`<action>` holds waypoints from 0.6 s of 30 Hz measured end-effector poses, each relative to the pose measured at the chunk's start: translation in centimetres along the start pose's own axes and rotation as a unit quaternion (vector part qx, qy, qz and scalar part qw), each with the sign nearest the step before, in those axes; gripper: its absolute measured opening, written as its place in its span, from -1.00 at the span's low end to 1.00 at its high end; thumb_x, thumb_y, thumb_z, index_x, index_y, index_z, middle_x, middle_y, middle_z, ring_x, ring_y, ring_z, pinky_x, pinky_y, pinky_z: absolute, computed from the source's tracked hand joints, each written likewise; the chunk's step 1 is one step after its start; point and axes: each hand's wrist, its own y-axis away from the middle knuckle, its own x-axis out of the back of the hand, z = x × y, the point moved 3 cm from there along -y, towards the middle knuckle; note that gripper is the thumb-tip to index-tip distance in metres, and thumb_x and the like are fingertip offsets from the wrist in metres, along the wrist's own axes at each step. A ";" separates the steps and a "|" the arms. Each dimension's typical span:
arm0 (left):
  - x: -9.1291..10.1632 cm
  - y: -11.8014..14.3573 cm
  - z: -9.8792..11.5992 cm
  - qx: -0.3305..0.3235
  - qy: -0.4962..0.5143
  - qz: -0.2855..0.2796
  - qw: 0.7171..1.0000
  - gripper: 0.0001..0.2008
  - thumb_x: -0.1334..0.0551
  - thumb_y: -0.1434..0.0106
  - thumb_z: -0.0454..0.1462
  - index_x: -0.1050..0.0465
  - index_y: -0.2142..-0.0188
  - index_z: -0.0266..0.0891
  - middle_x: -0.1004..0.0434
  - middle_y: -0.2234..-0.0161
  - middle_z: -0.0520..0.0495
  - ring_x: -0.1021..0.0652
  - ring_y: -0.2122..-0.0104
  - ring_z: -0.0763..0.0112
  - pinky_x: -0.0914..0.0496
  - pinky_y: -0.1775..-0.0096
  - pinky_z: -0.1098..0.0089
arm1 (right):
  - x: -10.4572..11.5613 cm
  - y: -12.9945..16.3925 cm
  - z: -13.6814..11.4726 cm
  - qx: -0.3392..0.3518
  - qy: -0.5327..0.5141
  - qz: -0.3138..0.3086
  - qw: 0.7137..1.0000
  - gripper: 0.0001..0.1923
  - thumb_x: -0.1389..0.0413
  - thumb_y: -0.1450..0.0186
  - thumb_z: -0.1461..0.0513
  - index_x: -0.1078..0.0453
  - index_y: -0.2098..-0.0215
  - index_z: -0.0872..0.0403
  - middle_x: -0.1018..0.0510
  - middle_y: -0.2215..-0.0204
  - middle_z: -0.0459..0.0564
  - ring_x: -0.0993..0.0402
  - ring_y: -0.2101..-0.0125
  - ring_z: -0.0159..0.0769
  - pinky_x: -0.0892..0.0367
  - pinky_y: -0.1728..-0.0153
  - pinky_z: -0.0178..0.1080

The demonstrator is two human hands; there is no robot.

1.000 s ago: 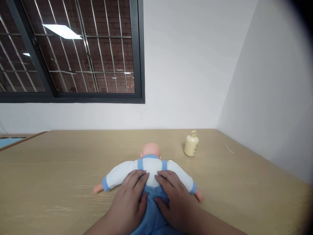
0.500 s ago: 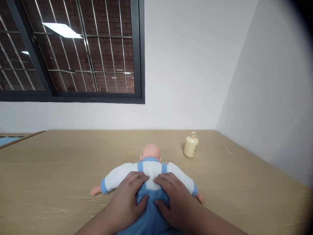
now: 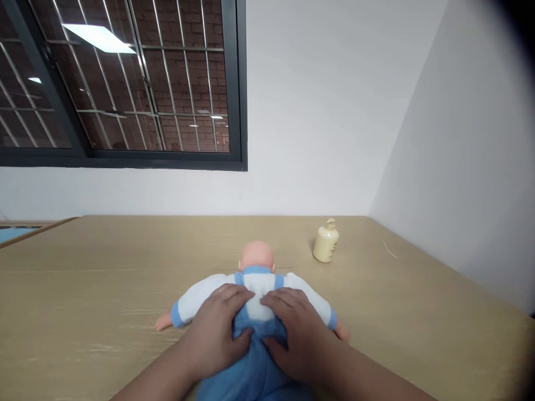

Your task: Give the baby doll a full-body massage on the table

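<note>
Both hands palm-down on the doll (image 3: 256, 289), which lies face down mid-desk (image 3: 83, 289), head away from camera. Left hand (image 3: 217, 328) on the left side of its back, fingers spread and slightly curled, tips at the white shirt/blue strap edge, thumb tucked in toward the blue overalls. Right hand (image 3: 297, 331) mirrors it on the right side, fingertips nearly touching the left's over the spine. Neither closes around the doll: flat, pressing contact, no pinch. Forearms come in from the bottom edge, angled inward. Doll arms splayed out to both sides on the desk.

Cream bottle (image 3: 325, 241) stands upright, well apart, back right near the wall. Dark print on its front, too small to read. Barred window (image 3: 125, 83) upper left.
</note>
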 end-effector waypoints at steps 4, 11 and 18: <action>0.5 0.3 0.8 -0.014 -0.005 -0.014 1.000 -0.43 -0.28 -0.01 -0.35 -0.41 -0.07 -0.09 -0.46 0.01 -0.12 -0.45 -0.02 0.08 -0.39 -0.07 0.01 | 0.4 0.1 -0.5 0.014 -0.002 -0.002 1.000 -0.41 -0.19 -0.11 0.18 -0.35 -0.13 0.01 -0.42 -0.12 0.07 -0.23 -0.16 0.02 -0.04 -0.24 0.12; -0.6 1.4 -0.7 -0.052 -0.057 0.032 0.996 -0.32 -0.27 -0.05 -0.34 -0.25 -0.19 -0.11 -0.19 -0.29 -0.19 -0.25 -0.26 -0.05 -0.24 -0.20 -0.11 | -0.1 0.5 0.1 0.003 0.025 -0.018 1.000 -0.32 -0.18 -0.12 0.15 -0.24 -0.22 -0.01 -0.08 -0.36 0.07 0.05 -0.33 0.08 0.10 -0.28 0.15; -0.5 1.0 -0.5 -0.027 -0.034 0.016 0.999 -0.25 -0.32 -0.01 -0.29 -0.19 -0.23 -0.12 -0.41 -0.12 -0.19 -0.39 -0.13 -0.04 -0.29 -0.15 -0.11 | -0.3 0.1 0.5 0.010 0.011 0.003 1.000 -0.23 -0.21 -0.03 0.11 -0.22 -0.20 0.10 -0.43 -0.09 0.16 -0.28 -0.11 0.08 0.09 -0.25 0.21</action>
